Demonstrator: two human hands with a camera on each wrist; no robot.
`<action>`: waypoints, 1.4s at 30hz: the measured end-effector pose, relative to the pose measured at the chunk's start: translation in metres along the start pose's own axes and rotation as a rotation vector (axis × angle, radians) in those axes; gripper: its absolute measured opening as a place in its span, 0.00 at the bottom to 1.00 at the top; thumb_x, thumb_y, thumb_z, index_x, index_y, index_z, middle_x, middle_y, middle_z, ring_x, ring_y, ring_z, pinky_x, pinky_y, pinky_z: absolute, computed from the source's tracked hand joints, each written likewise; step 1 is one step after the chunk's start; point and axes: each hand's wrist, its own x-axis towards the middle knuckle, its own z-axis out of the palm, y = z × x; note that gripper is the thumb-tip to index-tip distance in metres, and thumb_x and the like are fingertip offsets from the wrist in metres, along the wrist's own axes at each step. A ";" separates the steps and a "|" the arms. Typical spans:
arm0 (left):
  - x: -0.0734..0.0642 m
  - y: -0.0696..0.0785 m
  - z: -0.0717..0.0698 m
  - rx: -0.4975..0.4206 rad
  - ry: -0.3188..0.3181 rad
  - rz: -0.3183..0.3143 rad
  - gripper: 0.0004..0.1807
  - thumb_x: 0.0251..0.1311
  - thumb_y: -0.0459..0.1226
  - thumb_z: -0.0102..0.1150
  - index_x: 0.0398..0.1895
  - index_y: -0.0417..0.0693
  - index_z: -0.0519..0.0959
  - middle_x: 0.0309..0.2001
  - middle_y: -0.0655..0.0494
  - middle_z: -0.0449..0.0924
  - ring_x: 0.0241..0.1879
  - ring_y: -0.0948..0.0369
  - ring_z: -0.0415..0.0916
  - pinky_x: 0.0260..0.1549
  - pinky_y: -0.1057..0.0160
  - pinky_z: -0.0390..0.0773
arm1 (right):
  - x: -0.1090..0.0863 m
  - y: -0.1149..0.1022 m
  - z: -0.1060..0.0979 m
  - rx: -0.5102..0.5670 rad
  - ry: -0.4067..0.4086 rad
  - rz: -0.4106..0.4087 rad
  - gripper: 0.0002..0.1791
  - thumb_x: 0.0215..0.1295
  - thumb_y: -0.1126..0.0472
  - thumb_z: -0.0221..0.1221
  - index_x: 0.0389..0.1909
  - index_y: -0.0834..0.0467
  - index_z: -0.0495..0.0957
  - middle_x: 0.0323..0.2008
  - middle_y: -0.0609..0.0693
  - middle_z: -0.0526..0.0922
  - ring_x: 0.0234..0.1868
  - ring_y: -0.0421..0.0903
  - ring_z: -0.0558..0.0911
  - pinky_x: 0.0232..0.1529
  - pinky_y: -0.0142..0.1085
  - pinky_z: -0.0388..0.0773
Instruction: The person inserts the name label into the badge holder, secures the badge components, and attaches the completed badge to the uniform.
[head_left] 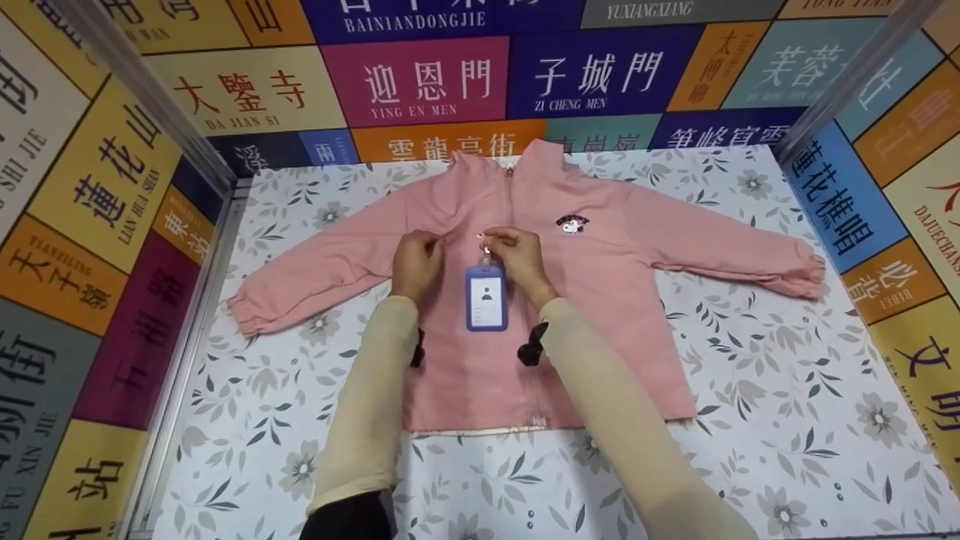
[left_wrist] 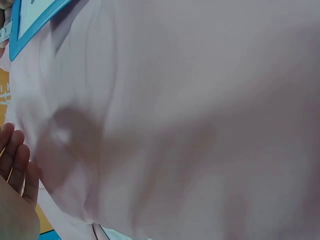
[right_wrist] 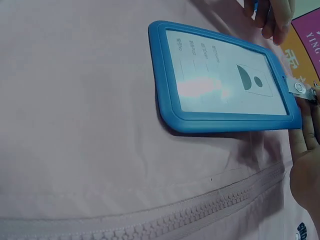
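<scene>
A pink zip-up jacket (head_left: 600, 300) lies spread on the table with both sleeves out. My right hand (head_left: 519, 259) pinches the clip (head_left: 487, 246) of a blue badge holder (head_left: 486, 327). The holder hangs down over the jacket's front, left of the zipper (right_wrist: 220, 202), its card facing up. In the right wrist view the clear strap (right_wrist: 298, 87) joins the holder to the clip at my fingers. My left hand (head_left: 416, 262) pinches the jacket cloth just left of the badge. In the left wrist view its fingers (left_wrist: 19, 160) curve beside the raised cloth.
The table (head_left: 247, 420) has a white cover with grey flowers and leaves. Panels with coloured signs (head_left: 420, 79) rise behind and on both sides. A small cartoon patch (head_left: 572, 224) sits on the jacket's chest. Dark wrist cameras (head_left: 532, 345) show at my sleeves.
</scene>
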 end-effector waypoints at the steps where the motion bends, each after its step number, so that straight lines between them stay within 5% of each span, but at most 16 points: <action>1: 0.001 0.000 0.000 0.004 0.000 0.001 0.11 0.66 0.36 0.57 0.42 0.38 0.85 0.41 0.44 0.85 0.47 0.49 0.79 0.55 0.54 0.75 | 0.000 0.000 0.001 -0.008 0.008 -0.003 0.13 0.62 0.71 0.63 0.47 0.71 0.83 0.42 0.69 0.86 0.36 0.47 0.89 0.40 0.40 0.86; 8: 0.006 0.002 0.003 0.008 0.000 -0.010 0.11 0.67 0.36 0.56 0.42 0.38 0.85 0.42 0.45 0.84 0.47 0.50 0.78 0.56 0.55 0.75 | 0.002 0.005 0.005 -0.027 0.048 -0.054 0.10 0.61 0.72 0.64 0.42 0.72 0.84 0.37 0.66 0.88 0.31 0.46 0.88 0.30 0.28 0.83; 16: 0.008 -0.003 0.005 0.079 0.025 0.016 0.11 0.67 0.35 0.56 0.46 0.39 0.84 0.45 0.45 0.82 0.48 0.50 0.75 0.56 0.55 0.74 | 0.002 0.012 0.009 -0.020 0.023 -0.069 0.11 0.62 0.73 0.62 0.45 0.73 0.82 0.37 0.73 0.85 0.40 0.68 0.85 0.28 0.31 0.83; 27: 0.008 -0.013 0.010 0.138 -0.040 0.014 0.15 0.67 0.33 0.54 0.54 0.40 0.80 0.53 0.44 0.79 0.56 0.49 0.74 0.62 0.55 0.72 | 0.001 0.019 0.016 -0.111 0.065 -0.028 0.09 0.62 0.73 0.61 0.41 0.69 0.85 0.35 0.65 0.88 0.30 0.47 0.86 0.27 0.28 0.80; 42: 0.008 -0.022 0.010 0.113 -0.075 0.008 0.17 0.65 0.33 0.55 0.55 0.38 0.79 0.54 0.42 0.79 0.55 0.46 0.74 0.62 0.53 0.72 | 0.001 0.025 0.020 -0.160 0.084 -0.077 0.08 0.61 0.72 0.62 0.40 0.65 0.86 0.36 0.65 0.88 0.32 0.48 0.87 0.29 0.27 0.80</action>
